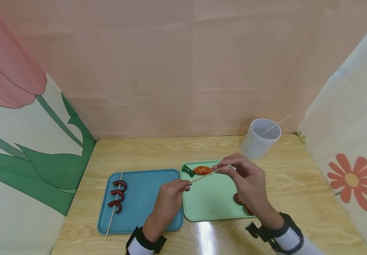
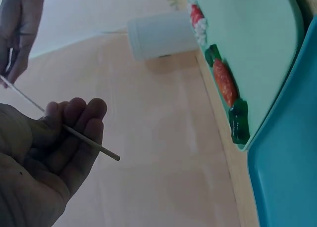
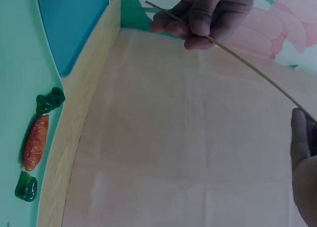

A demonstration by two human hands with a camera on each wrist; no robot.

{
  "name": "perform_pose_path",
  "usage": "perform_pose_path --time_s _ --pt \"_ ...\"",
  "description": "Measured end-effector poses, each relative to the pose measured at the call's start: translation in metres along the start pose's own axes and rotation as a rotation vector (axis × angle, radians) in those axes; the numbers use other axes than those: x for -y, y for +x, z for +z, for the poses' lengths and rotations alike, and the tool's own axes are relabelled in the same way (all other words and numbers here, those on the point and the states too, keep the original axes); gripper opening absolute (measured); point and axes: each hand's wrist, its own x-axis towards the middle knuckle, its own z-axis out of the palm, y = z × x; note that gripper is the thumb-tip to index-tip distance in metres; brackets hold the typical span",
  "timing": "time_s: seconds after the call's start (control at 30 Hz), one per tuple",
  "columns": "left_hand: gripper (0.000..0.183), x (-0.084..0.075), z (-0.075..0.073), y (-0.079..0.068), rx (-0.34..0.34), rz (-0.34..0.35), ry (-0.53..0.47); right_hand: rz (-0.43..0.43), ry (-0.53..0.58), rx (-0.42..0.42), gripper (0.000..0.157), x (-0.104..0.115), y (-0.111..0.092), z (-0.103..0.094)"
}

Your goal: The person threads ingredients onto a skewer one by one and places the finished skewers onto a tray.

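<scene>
A thin wooden skewer (image 1: 204,176) slants above the green tray (image 1: 212,202), one hand at each side of it. Near its lower end my left hand (image 1: 167,200) pinches it between thumb and fingers; the blunt tip (image 2: 111,155) sticks out past them in the left wrist view. My right hand (image 1: 248,180) grips the skewer farther up, hiding part of it. Between the hands the stick is bare. Along the tray's far edge lie a dark green piece (image 1: 188,171), an orange-red oblong piece (image 1: 202,170) and another green piece (image 3: 26,186).
A blue tray (image 1: 145,198) at left bears a skewer with three curled brown sausages (image 1: 118,194). Brown pieces (image 1: 237,199) lie partly hidden under my right hand. A white cup (image 1: 256,141) with a stick stands at back right. A red-and-white piece (image 2: 198,24) lies on the green tray.
</scene>
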Motion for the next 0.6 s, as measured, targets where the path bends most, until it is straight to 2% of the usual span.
perform_pose_path --time_s 0.07,0.1,0.2,0.27,0.33,0.43,0.6 --pt "0.019 0.001 -0.001 -0.001 -0.015 -0.026 0.001 0.134 -0.131 0.018 0.025 -0.003 -0.001 -0.005" --pt "0.018 0.002 -0.002 -0.001 -0.026 -0.041 0.003 0.21 -0.243 0.045 0.028 -0.005 -0.002 -0.009" --pt "0.016 0.004 -0.005 0.0 -0.066 -0.076 0.001 0.395 -0.647 0.222 0.038 -0.018 -0.01 -0.022" --pt "0.015 0.005 -0.008 0.0 -0.094 -0.096 0.0 0.446 -0.924 0.366 0.044 -0.031 -0.019 -0.032" --pt "0.017 0.005 -0.011 0.0 -0.115 -0.115 -0.001 0.475 -1.118 0.472 0.047 -0.044 -0.032 -0.041" --pt "0.016 0.005 -0.014 0.0 -0.126 -0.141 0.006 0.49 -1.266 0.536 0.046 -0.06 -0.05 -0.053" --pt "0.012 0.008 -0.017 0.001 -0.132 -0.143 0.021 0.508 -1.319 0.536 0.041 -0.081 -0.072 -0.064"
